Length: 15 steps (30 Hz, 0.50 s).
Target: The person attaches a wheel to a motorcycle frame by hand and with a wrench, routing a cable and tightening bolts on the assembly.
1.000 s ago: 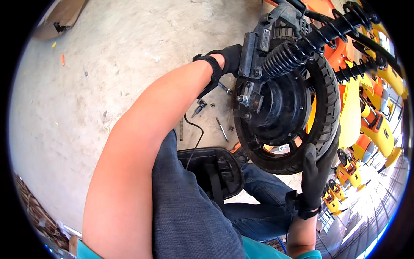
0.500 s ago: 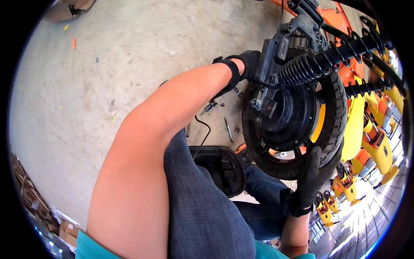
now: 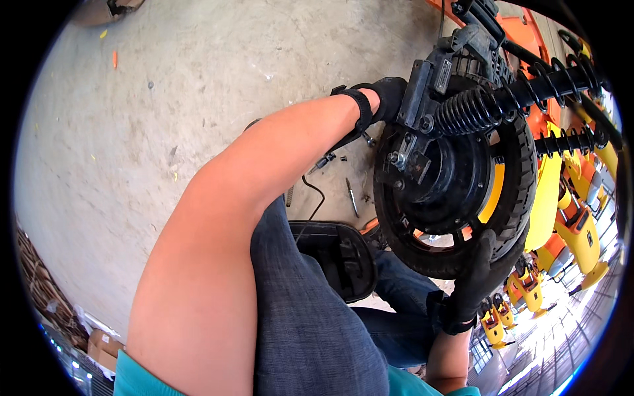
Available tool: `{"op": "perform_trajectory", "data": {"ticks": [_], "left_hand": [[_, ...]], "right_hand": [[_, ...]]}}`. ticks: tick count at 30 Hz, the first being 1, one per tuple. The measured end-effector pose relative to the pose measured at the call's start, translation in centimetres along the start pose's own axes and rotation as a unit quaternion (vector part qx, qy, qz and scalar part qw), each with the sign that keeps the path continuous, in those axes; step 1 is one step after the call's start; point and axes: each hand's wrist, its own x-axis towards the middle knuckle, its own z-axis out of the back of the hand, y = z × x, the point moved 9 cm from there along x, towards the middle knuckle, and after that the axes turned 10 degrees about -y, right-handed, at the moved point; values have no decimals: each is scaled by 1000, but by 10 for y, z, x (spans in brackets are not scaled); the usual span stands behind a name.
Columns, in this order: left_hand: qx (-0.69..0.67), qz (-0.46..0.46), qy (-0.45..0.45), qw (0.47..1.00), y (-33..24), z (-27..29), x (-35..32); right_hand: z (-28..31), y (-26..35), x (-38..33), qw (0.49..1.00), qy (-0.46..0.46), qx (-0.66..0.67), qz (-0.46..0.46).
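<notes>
A black wheel [image 3: 456, 259] with a knobbly tyre and round hub stands upright at the right. My right hand [image 3: 481, 276], in a black glove, grips the tyre's near lower edge, thumb on the side facing me and fingers round the tread. My left hand [image 3: 388, 99], also gloved, is curled at the wheel's far left, beside a black bracket [image 3: 416, 94] above the axle nut [image 3: 396, 158]. Its fingertips are hidden behind the bracket and tyre, so what it holds does not show. A coil-spring shock absorber [image 3: 465, 109] runs from the bracket to the upper right.
On the concrete floor lie a pen-like metal tool [image 3: 352, 198], a small black-handled tool [image 3: 322, 162] and a thin cable [image 3: 318, 191]. An open black case [image 3: 340, 261] sits by my legs. Yellow vehicles [image 3: 574, 231] stand in rows at the right.
The view has shifted slightly, so the wheel and floor tools appear a little farther right. Both hands keep their places at the wheel.
</notes>
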Motion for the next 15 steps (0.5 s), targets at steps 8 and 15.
{"op": "perform_trajectory", "data": {"ticks": [8,15], "left_hand": [[120,-38,-27,992,-39,22,-22],[90,-41,-48,994,-37,23,-25]], "right_hand": [[-1,-7,-1,998,-1,12,-60],[1,-12,-2,998,-5,0,-67]]}}
